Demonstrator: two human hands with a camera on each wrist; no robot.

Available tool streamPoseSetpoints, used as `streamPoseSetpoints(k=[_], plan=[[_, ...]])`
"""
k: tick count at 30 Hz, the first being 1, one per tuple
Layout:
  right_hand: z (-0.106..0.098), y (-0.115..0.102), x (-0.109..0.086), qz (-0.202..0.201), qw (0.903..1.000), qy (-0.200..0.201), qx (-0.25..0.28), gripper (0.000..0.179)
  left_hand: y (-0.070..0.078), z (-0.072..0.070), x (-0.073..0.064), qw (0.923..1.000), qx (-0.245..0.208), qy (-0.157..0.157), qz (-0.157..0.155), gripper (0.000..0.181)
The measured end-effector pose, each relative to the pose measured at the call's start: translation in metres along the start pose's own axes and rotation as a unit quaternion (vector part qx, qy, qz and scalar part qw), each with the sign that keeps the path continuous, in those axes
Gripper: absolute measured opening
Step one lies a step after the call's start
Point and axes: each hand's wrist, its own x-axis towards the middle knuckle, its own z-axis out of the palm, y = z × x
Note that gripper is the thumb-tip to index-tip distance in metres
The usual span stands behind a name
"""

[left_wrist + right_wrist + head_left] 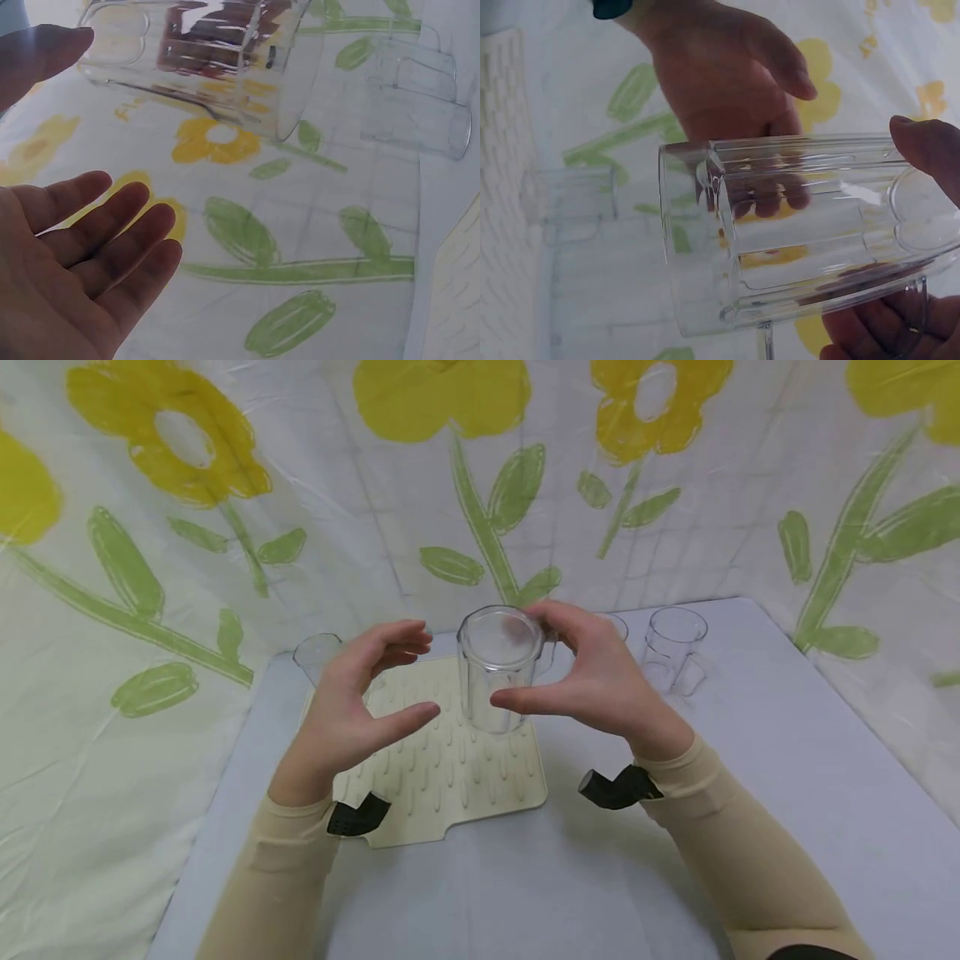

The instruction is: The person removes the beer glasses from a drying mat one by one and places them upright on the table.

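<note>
A clear glass mug [480,693] is held above the cream ridged mat [450,777], upside down with its mouth toward the table. My right hand [603,672] grips it, thumb on the near side and fingers behind near the handle. In the right wrist view the mug [802,232] lies across the picture, its handle beside the fingers. To the left of the mug, my left hand [348,702] is apart from it, with thumb and fingers spread and nothing between them. The left wrist view shows the left fingers [135,247] loosely extended.
Another clear mug [317,652] stands behind my left hand. At the back right is a clear mug [672,647]; one more clear rim [617,625] shows partly behind my right hand. A flower-printed curtain [337,527] hangs behind the white-covered table [585,893].
</note>
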Motion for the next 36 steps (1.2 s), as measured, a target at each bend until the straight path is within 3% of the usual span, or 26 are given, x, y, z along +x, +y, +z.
streamPoseSetpoints(k=[9,16,25,36], plan=[[0.003,-0.003,-0.002,-0.021,0.9995,-0.004,0.023,0.064,-0.005,0.034,0.004,0.9977,-0.003,-0.064,-0.022,0.086],[0.005,-0.005,-0.002,-0.027,0.9988,-0.006,0.040,0.064,-0.011,0.047,0.005,0.9954,-0.010,-0.089,-0.033,0.076],[0.006,-0.004,-0.001,-0.028,0.9986,-0.009,0.044,0.064,-0.014,0.048,0.004,0.9961,-0.006,-0.084,-0.026,0.068],[0.005,0.001,0.002,-0.035,0.9974,-0.007,0.062,0.060,-0.015,0.033,0.004,0.9973,0.012,-0.067,-0.025,0.066]])
